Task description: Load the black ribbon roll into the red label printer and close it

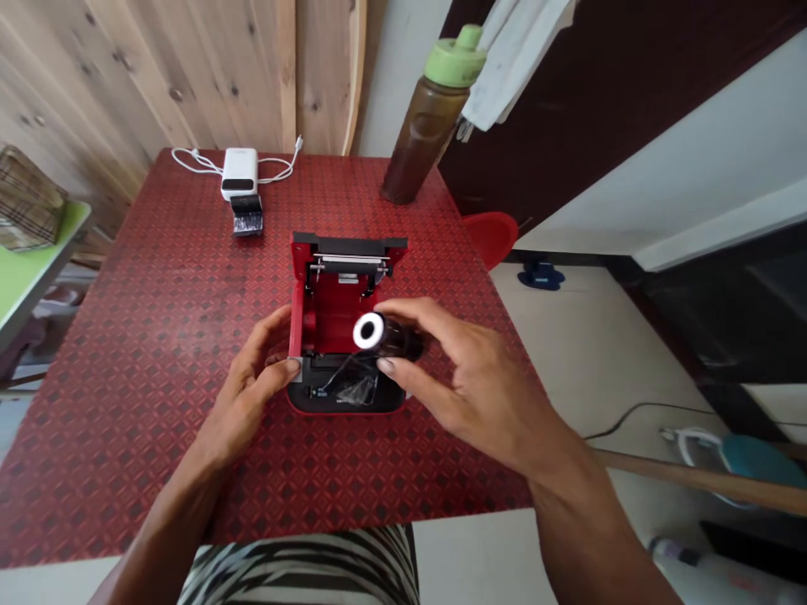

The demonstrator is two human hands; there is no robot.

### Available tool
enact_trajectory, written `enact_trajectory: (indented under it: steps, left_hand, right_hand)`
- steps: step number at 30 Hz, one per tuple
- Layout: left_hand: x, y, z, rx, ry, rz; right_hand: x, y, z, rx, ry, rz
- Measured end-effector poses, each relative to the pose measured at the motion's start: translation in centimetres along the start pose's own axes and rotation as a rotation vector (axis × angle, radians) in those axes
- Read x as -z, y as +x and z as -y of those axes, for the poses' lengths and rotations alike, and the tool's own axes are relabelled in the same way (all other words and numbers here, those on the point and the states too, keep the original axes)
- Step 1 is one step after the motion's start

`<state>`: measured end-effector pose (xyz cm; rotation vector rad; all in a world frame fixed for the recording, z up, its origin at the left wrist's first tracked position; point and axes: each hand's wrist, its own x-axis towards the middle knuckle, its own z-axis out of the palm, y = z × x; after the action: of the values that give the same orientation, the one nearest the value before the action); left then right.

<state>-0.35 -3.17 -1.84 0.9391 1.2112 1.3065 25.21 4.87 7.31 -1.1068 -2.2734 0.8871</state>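
A red and black portable printer point(334, 313) stands on the table with its lid point(350, 252) raised and its red inner bay showing. My left hand point(249, 391) grips the printer's left side, thumb on the front corner and fingers along the outer wall. Between the thumb and fingers of my right hand point(463, 378) is a small paper roll point(373, 331), dark outside, with a white ring-shaped end around a dark hole. The roll is tilted over the right part of the bay. Clear plastic film point(359, 384) trails below it across the black front panel.
At the back left lie a white power bank point(239, 172) with cable and a small crumpled black wrapper point(247, 216). A tall bottle with green lid point(435, 113) stands at the back right edge. A red stool point(492, 238) is beyond the patterned red table point(189, 328).
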Motion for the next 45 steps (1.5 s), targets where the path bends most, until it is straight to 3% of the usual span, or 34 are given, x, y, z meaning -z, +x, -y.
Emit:
enact_trajectory:
  steps: [4, 8, 21, 29, 34, 40, 45]
  left_hand:
    - [-0.3, 0.1, -0.3, 0.006, 0.007, -0.029]
    - [-0.6, 0.1, -0.8, 0.005, 0.010, -0.041]
    - [-0.8, -0.2, -1.2, 0.051, 0.025, -0.028]
    - [-0.8, -0.2, -1.5, 0.053, 0.067, -0.038]
    - [-0.9, -0.3, -1.7, 0.063, 0.067, -0.033]
    - [-0.7, -0.3, -1.4, 0.063, 0.057, -0.028]
    - [-0.7, -0.1, -1.1, 0.050, 0.056, -0.031]
  right_hand:
    - [-1.8, 2.2, 1.7, 0.068, -0.356, 0.045]
    - [-3.2, 4.1, 2.8, 0.058, -0.536, 0.144]
    - [-5.1, 6.7, 3.6, -0.140, -0.773, 0.212]
    - [-5.7, 8.3, 3.7, -0.224, -0.797, 0.333]
    - [-4.5, 6.9, 3.1, -0.111, -0.652, 0.267]
    - [-2.0, 4.2, 1.7, 0.219, -0.316, 0.195]
    - [-2.7, 4.1, 0.3, 0.310, -0.289, 0.116]
